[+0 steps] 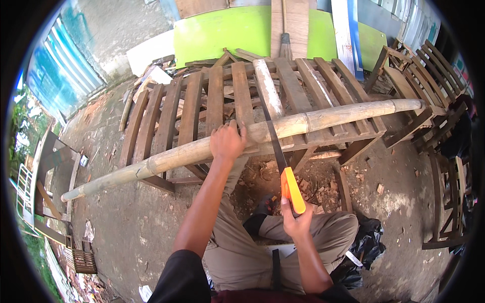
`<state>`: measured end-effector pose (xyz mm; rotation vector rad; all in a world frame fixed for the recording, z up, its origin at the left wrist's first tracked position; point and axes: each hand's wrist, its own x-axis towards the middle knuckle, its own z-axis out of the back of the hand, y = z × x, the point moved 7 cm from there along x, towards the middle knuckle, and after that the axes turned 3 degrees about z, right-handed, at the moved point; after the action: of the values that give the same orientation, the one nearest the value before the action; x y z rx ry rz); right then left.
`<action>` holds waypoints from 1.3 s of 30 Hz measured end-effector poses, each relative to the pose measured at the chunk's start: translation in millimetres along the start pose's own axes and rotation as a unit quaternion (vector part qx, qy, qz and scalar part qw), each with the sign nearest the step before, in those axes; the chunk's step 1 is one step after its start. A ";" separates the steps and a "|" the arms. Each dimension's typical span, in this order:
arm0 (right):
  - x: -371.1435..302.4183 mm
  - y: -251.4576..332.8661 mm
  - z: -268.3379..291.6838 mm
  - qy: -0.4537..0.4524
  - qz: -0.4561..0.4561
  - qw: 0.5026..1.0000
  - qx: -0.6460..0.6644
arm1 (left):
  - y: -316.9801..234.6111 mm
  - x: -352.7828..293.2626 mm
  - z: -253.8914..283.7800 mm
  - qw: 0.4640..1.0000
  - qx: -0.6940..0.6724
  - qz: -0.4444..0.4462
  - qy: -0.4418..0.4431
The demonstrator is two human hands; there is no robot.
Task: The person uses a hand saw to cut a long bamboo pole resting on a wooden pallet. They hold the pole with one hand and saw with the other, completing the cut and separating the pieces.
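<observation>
Here, a bamboo pole (182,155) slants from lower left of the frame to upper right, across a slatted wooden bench (169,112); at centre it lies under the left hand (228,144), gripped by half-curled fingers; just right, a handsaw (280,157) crosses it, yellow-orange handle (293,191) inside the closed fingers of the right hand (297,222)

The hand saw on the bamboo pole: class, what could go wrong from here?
The hand saw might jump toward the left hand, which holds the bamboo pole close by. The round pole could roll or shift on the slatted bench, as no clamp shows. Its long left end juts past the bench, so the pole may tip.
</observation>
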<state>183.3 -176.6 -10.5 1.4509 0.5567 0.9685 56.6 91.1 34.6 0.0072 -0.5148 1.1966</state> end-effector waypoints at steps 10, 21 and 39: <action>56.6 5.5 -20.0 0.007 -0.079 0.997 0.012 | 0.1 6.3 3.1 0.999 -0.007 0.022 -0.038; -61.2 21.2 43.6 0.038 -0.030 0.995 -0.091 | 4.7 4.3 1.0 0.997 -0.033 0.039 -0.054; -1.0 23.8 6.4 0.015 -0.075 0.997 -0.028 | 10.3 10.5 1.8 0.998 -0.016 0.060 -0.003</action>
<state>183.0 -184.3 13.0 1.3271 0.6454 0.8815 49.5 103.8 37.6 -0.0475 -0.5463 1.3048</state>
